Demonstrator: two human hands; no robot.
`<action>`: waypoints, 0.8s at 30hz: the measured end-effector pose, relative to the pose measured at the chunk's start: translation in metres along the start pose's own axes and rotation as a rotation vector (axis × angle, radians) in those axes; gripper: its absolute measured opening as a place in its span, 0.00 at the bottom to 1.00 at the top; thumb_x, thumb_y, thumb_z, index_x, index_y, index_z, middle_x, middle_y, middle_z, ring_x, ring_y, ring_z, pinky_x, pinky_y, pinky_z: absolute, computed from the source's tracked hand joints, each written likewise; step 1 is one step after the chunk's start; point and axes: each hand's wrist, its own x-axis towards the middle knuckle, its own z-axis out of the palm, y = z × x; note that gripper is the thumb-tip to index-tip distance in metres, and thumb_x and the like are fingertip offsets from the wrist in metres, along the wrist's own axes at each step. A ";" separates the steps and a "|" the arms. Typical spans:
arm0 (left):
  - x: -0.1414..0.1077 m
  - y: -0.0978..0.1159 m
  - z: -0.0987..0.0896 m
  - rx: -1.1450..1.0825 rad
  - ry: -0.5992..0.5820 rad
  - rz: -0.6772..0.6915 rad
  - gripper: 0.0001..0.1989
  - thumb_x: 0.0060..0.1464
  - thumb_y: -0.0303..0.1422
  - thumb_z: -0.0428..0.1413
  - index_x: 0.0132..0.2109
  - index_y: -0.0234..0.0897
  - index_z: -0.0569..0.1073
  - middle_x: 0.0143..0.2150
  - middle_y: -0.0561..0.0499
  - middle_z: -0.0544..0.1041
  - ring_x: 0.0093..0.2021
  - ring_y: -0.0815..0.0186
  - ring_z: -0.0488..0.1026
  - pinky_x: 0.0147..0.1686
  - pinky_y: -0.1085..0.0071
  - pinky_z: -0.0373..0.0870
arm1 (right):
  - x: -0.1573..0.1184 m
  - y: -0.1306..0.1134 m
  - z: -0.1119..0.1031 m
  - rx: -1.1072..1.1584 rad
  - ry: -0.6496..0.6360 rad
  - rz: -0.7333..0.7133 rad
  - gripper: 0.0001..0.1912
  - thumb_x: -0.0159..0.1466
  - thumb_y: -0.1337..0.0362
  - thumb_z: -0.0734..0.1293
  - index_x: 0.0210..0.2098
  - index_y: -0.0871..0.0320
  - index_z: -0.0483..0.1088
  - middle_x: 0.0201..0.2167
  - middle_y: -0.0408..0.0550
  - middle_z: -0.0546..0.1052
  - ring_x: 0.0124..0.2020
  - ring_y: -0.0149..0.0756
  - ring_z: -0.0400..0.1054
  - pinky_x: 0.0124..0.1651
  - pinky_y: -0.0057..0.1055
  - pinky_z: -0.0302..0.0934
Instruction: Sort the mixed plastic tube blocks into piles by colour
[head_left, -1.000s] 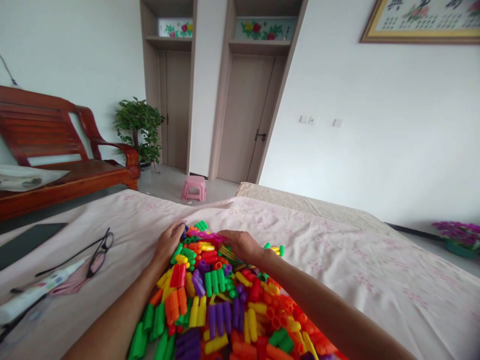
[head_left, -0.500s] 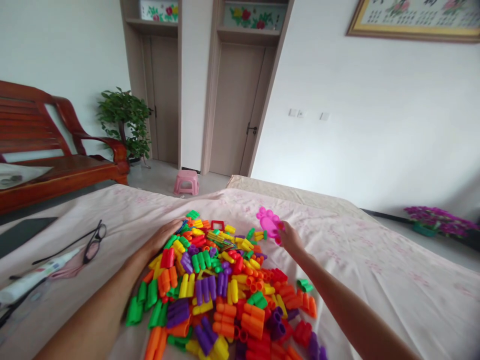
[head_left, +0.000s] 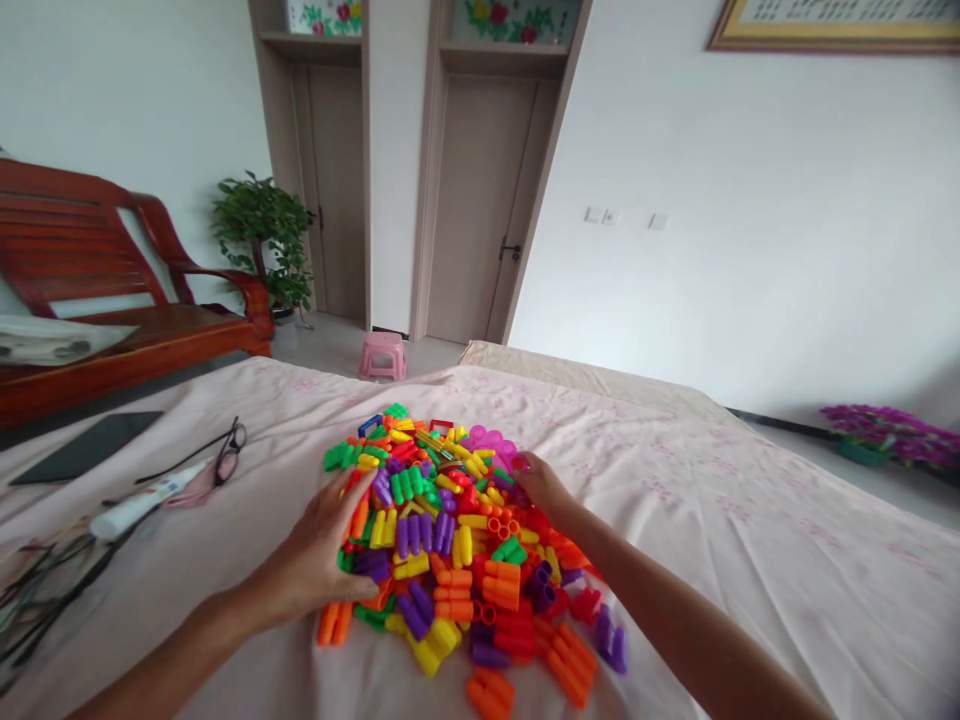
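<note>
A heap of colourful plastic building pieces (head_left: 416, 535), mostly joined tubes in green, orange, yellow, purple and red, lies on the pale cloth. My left hand (head_left: 319, 545) presses against the heap's left side, thumb and fingers spread apart. At the upper right of the heap, my right hand (head_left: 544, 490) has its thumb and fingers at the edge of a pink piece with a scalloped outline (head_left: 487, 440), which appears pinched there. Some of that hand's fingers are hidden. Near the heap's back edge are a blue frame piece (head_left: 369, 426) and a red frame piece (head_left: 441, 425).
Left of the heap lie eyeglasses (head_left: 229, 455), a white tube (head_left: 146, 503), tangled cords (head_left: 56, 575) and a dark flat panel (head_left: 90, 447). Beyond the cloth (head_left: 675, 530) stand a pink stool (head_left: 382, 356), a wooden bench (head_left: 187, 335) and a potted plant (head_left: 262, 235).
Both hands have moved inward and the heap is narrower. My left hand came nearer along the left side; my right hand moved left with the pink piece to the heap's edge.
</note>
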 end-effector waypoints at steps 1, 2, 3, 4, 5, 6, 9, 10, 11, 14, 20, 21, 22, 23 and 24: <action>-0.005 0.006 0.006 0.052 -0.012 0.009 0.58 0.33 0.50 0.68 0.71 0.43 0.54 0.70 0.37 0.56 0.68 0.39 0.53 0.63 0.47 0.57 | 0.000 -0.003 0.007 0.001 -0.027 0.007 0.09 0.53 0.62 0.62 0.33 0.57 0.65 0.17 0.36 0.68 0.15 0.27 0.62 0.17 0.22 0.55; -0.006 0.011 0.011 0.082 -0.007 -0.001 0.58 0.36 0.48 0.67 0.71 0.44 0.51 0.70 0.37 0.54 0.68 0.39 0.52 0.63 0.46 0.57 | 0.000 -0.006 0.014 0.006 -0.050 0.016 0.09 0.52 0.61 0.62 0.33 0.57 0.65 0.16 0.36 0.69 0.15 0.27 0.62 0.17 0.22 0.55; -0.005 0.017 0.015 0.093 0.001 -0.020 0.56 0.37 0.46 0.67 0.71 0.45 0.50 0.70 0.37 0.53 0.69 0.40 0.51 0.63 0.46 0.57 | -0.001 -0.009 0.021 0.018 -0.068 0.025 0.10 0.52 0.60 0.63 0.32 0.57 0.65 0.16 0.36 0.69 0.15 0.27 0.61 0.17 0.22 0.55; -0.002 0.022 0.018 0.095 0.026 -0.040 0.55 0.39 0.44 0.66 0.71 0.45 0.51 0.70 0.37 0.53 0.69 0.40 0.51 0.63 0.46 0.57 | -0.001 -0.012 0.028 0.039 -0.094 0.032 0.10 0.51 0.59 0.63 0.31 0.58 0.65 0.16 0.36 0.68 0.14 0.27 0.61 0.17 0.22 0.55; 0.002 0.026 0.020 0.090 0.050 -0.054 0.53 0.39 0.42 0.66 0.71 0.45 0.52 0.69 0.37 0.53 0.68 0.41 0.51 0.63 0.47 0.57 | -0.001 -0.014 0.034 0.071 -0.129 0.036 0.10 0.51 0.59 0.63 0.30 0.58 0.65 0.16 0.36 0.68 0.14 0.27 0.61 0.17 0.22 0.56; 0.007 0.029 0.021 0.083 0.076 -0.062 0.51 0.40 0.41 0.65 0.70 0.44 0.54 0.68 0.37 0.54 0.68 0.42 0.52 0.63 0.48 0.56 | -0.001 -0.017 0.040 0.107 -0.171 0.037 0.10 0.50 0.59 0.63 0.30 0.58 0.65 0.16 0.36 0.68 0.15 0.26 0.61 0.18 0.22 0.56; 0.021 0.032 0.020 0.058 0.180 -0.094 0.44 0.41 0.37 0.63 0.66 0.41 0.59 0.65 0.37 0.57 0.66 0.44 0.55 0.64 0.48 0.56 | -0.002 -0.024 0.049 0.181 -0.252 0.015 0.09 0.50 0.61 0.63 0.29 0.58 0.66 0.18 0.37 0.70 0.16 0.26 0.62 0.18 0.22 0.56; 0.026 0.032 0.019 0.035 0.217 -0.112 0.42 0.42 0.37 0.63 0.65 0.40 0.61 0.64 0.38 0.58 0.65 0.45 0.56 0.64 0.48 0.56 | -0.002 -0.027 0.051 0.183 -0.239 0.003 0.09 0.50 0.61 0.63 0.30 0.58 0.66 0.18 0.37 0.70 0.16 0.26 0.63 0.19 0.22 0.57; 0.031 0.032 0.018 0.003 0.249 -0.131 0.40 0.42 0.36 0.63 0.64 0.40 0.62 0.63 0.39 0.60 0.65 0.46 0.57 0.64 0.49 0.56 | -0.002 -0.030 0.052 0.173 -0.211 -0.014 0.10 0.50 0.61 0.63 0.31 0.58 0.66 0.18 0.37 0.71 0.17 0.27 0.63 0.19 0.22 0.58; 0.046 0.033 0.011 -0.110 0.311 -0.181 0.33 0.45 0.34 0.60 0.60 0.41 0.66 0.60 0.42 0.64 0.64 0.50 0.59 0.65 0.53 0.55 | -0.003 -0.047 0.052 0.095 -0.129 -0.086 0.12 0.51 0.62 0.63 0.35 0.58 0.67 0.18 0.37 0.69 0.17 0.29 0.64 0.18 0.23 0.59; 0.076 0.050 -0.004 -0.177 0.326 -0.150 0.25 0.53 0.35 0.54 0.59 0.36 0.68 0.62 0.40 0.65 0.66 0.54 0.58 0.67 0.57 0.52 | -0.014 -0.101 0.053 -0.260 -0.083 -0.312 0.15 0.59 0.66 0.60 0.46 0.57 0.66 0.23 0.40 0.73 0.19 0.29 0.67 0.23 0.23 0.62; 0.077 0.054 -0.007 -0.172 0.291 -0.123 0.25 0.54 0.35 0.54 0.59 0.36 0.68 0.63 0.40 0.65 0.66 0.55 0.59 0.67 0.57 0.52 | -0.016 -0.107 0.050 -0.299 -0.062 -0.354 0.16 0.60 0.66 0.60 0.48 0.56 0.66 0.25 0.41 0.74 0.20 0.29 0.67 0.24 0.24 0.62; 0.076 0.059 -0.010 -0.155 0.251 -0.100 0.25 0.55 0.36 0.54 0.59 0.36 0.68 0.63 0.40 0.66 0.66 0.54 0.59 0.67 0.56 0.52 | -0.017 -0.110 0.045 -0.307 -0.038 -0.379 0.16 0.60 0.66 0.60 0.48 0.56 0.66 0.27 0.42 0.75 0.21 0.29 0.67 0.24 0.24 0.62; 0.071 0.064 -0.012 -0.124 0.210 -0.080 0.25 0.56 0.37 0.53 0.60 0.36 0.69 0.63 0.40 0.67 0.66 0.53 0.60 0.66 0.55 0.52 | -0.018 -0.111 0.038 -0.280 -0.009 -0.379 0.16 0.60 0.66 0.60 0.49 0.57 0.65 0.27 0.42 0.75 0.21 0.29 0.68 0.24 0.24 0.63; 0.064 0.069 -0.013 -0.082 0.174 -0.063 0.25 0.56 0.38 0.54 0.60 0.38 0.69 0.63 0.41 0.67 0.66 0.52 0.60 0.66 0.53 0.52 | -0.019 -0.109 0.027 -0.225 0.017 -0.359 0.16 0.60 0.66 0.60 0.48 0.57 0.65 0.28 0.43 0.75 0.22 0.30 0.69 0.23 0.24 0.63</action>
